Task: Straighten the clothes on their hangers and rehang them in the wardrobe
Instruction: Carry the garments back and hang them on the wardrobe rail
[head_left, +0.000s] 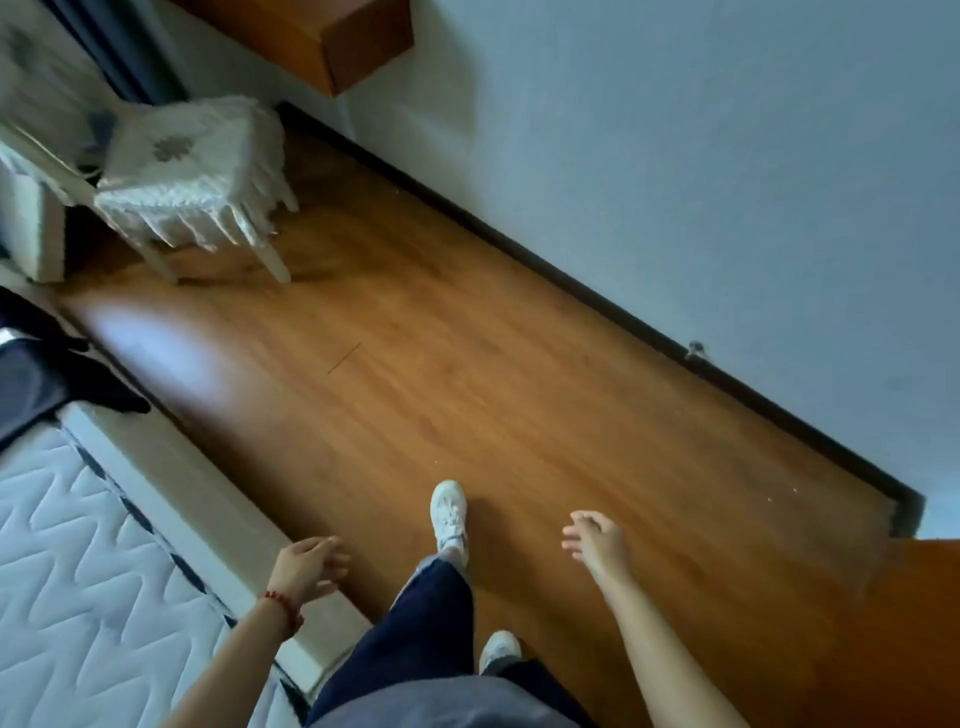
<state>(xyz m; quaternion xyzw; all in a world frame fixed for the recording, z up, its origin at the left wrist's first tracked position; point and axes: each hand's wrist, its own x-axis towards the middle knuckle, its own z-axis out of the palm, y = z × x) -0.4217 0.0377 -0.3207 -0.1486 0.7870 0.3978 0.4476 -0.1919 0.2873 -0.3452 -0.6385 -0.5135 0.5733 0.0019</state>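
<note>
Dark clothes (36, 369) lie piled on the bed at the left edge, partly cut off by the frame. My left hand (306, 569) hangs low over the bed's edge, fingers loosely apart and empty, a red bead bracelet on its wrist. My right hand (597, 540) is out over the wooden floor, fingers spread, holding nothing. Both hands are far from the clothes. No hanger or wardrobe rail shows in the view.
A bare quilted mattress (83, 561) on a pale bed frame runs along the left. A white chair with a lace cover (192, 171) stands at the far left. A grey wall (727, 182) with dark skirting borders the wooden floor (441, 389). A brown wooden panel (909, 623) sits at lower right.
</note>
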